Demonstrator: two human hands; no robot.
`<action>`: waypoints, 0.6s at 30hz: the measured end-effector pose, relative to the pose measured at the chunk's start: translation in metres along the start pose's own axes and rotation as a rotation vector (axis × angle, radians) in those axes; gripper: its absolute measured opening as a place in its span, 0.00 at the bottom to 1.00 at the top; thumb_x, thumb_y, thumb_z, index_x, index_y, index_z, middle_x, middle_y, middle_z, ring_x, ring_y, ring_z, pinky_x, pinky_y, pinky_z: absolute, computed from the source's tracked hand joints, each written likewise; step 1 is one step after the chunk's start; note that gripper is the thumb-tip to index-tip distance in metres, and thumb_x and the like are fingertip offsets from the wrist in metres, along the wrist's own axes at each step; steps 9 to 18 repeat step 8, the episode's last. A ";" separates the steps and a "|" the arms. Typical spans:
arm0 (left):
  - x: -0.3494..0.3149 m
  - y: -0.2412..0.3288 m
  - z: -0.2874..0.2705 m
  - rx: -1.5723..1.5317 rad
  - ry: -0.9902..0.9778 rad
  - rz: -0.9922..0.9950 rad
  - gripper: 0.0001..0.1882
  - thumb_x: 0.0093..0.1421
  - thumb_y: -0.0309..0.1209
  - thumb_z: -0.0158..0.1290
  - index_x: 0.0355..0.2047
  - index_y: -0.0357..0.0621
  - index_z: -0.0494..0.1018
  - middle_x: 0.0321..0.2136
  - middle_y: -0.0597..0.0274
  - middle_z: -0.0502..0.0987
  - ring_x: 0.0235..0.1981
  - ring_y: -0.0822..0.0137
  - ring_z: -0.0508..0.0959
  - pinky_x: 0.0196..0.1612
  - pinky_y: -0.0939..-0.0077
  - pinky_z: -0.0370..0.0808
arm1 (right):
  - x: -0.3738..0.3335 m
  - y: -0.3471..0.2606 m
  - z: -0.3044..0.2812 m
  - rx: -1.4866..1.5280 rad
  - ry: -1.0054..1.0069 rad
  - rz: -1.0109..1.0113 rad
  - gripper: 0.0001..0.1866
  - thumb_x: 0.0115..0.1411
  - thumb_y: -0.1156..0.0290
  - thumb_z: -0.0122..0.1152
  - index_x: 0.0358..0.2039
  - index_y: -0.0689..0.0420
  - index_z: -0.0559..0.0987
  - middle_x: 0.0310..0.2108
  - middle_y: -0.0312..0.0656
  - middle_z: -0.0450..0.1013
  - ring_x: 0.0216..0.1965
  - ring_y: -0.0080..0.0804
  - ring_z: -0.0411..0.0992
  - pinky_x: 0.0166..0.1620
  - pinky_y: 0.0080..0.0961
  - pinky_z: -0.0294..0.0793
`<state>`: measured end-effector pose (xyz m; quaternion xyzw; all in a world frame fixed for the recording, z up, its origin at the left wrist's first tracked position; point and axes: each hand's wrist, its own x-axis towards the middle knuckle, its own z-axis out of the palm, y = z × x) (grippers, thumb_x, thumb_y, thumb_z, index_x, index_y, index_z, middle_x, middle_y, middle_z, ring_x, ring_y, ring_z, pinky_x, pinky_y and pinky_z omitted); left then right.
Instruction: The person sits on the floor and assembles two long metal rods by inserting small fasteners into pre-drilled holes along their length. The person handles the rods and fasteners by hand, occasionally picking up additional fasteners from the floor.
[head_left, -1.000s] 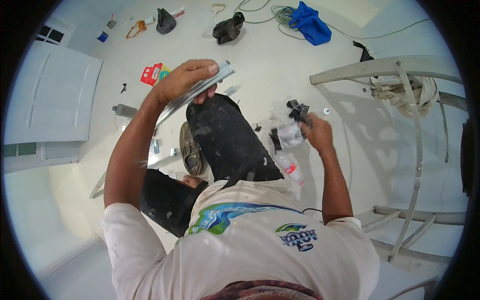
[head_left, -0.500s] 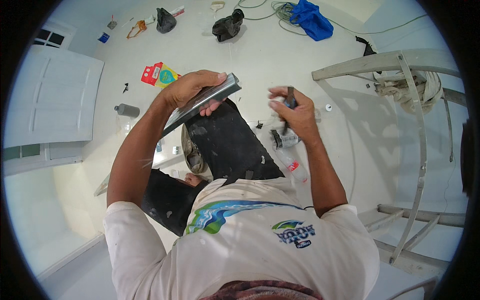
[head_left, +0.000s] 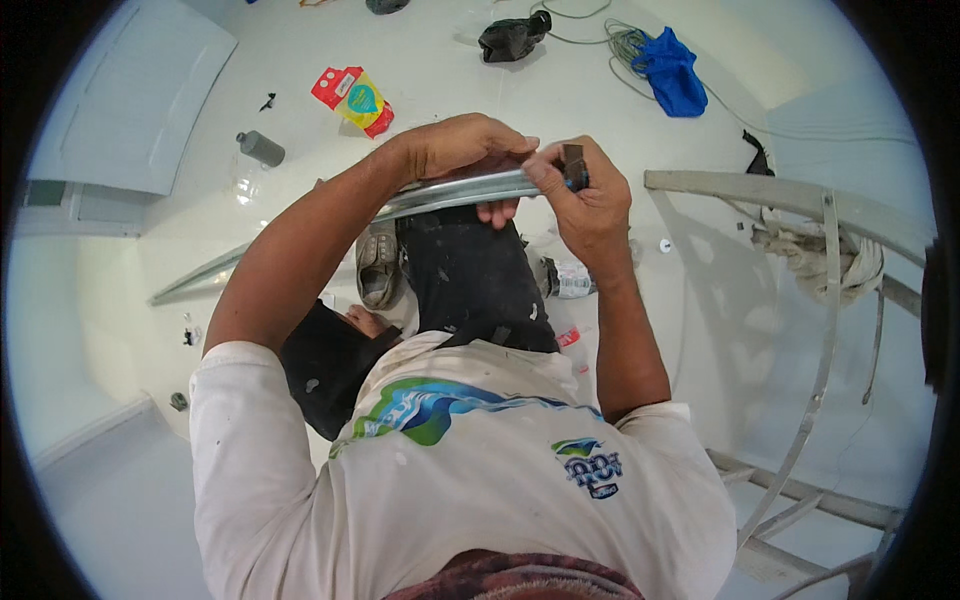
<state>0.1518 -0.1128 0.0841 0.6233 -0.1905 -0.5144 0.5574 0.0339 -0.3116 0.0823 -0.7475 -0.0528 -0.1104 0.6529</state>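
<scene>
A long galvanised metal channel (head_left: 455, 192) slants across my lap, its far end reaching down to the floor at the left. My left hand (head_left: 465, 143) is wrapped round it near its right end, with fingertips showing below the metal. Close against that end, my right hand (head_left: 592, 200) grips a small dark tool with a blue part (head_left: 574, 165); its kind is not clear. The right thumb lies at the channel's tip. My black-trousered leg (head_left: 465, 270) is beneath the metal.
A wooden ladder (head_left: 830, 290) with a pale cloth (head_left: 835, 255) stands at the right. A red and yellow packet (head_left: 355, 98), a grey bottle (head_left: 261, 148), a black bag (head_left: 513, 38), a blue bag (head_left: 675, 75) and coiled hose (head_left: 627, 45) lie on the floor. A shoe (head_left: 377, 265) sits beside my leg.
The channel has swung flatter and its end has shifted right. My right hand, apart from it before, has come up against that end with the dark tool. The view has shifted too.
</scene>
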 end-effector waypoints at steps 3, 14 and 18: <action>-0.015 -0.005 -0.025 0.264 0.141 0.297 0.25 0.78 0.52 0.51 0.45 0.42 0.84 0.38 0.64 0.83 0.42 0.66 0.83 0.50 0.67 0.82 | 0.003 -0.005 0.001 -0.207 0.085 0.106 0.17 0.69 0.60 0.76 0.36 0.63 0.85 0.24 0.34 0.74 0.27 0.22 0.68 0.33 0.27 0.70; -0.100 -0.060 -0.024 0.681 0.662 0.408 0.20 0.71 0.51 0.64 0.47 0.48 0.85 0.45 0.59 0.84 0.47 0.63 0.81 0.58 0.61 0.77 | 0.008 -0.004 -0.005 -0.312 0.064 0.286 0.17 0.69 0.58 0.76 0.37 0.62 0.86 0.22 0.33 0.73 0.27 0.21 0.68 0.33 0.27 0.69; -0.100 -0.060 -0.024 0.681 0.662 0.408 0.20 0.71 0.51 0.64 0.47 0.48 0.85 0.45 0.59 0.84 0.47 0.63 0.81 0.58 0.61 0.77 | 0.008 -0.004 -0.005 -0.312 0.064 0.286 0.17 0.69 0.58 0.76 0.37 0.62 0.86 0.22 0.33 0.73 0.27 0.21 0.68 0.33 0.27 0.69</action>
